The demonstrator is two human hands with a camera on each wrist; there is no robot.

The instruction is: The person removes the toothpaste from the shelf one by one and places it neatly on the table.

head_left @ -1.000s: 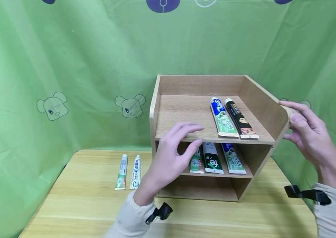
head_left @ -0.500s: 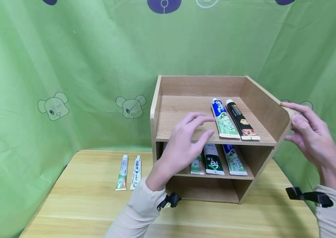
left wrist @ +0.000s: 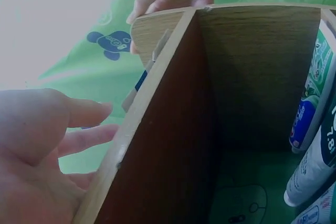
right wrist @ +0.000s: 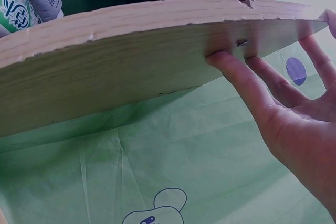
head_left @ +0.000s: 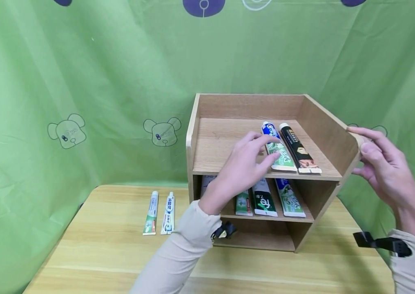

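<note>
L hand (head_left: 242, 164), thumb & index apart, is nearer; upper blue-green toothpaste tube (head_left: 285, 159) lies at its right, axis near-far. R hand (head_left: 385, 167) grips wooden shelf (head_left: 323, 128).

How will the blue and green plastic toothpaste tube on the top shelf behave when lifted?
The tube probably won't roll, given its flat crimped end. Its plastic-looking body likely dents when squeezed; its smooth surface may slip.

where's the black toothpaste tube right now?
Head view: black toothpaste tube on the wooden rack's top shelf, between the blue-and-green toothpaste tube and the right side panel.
</note>
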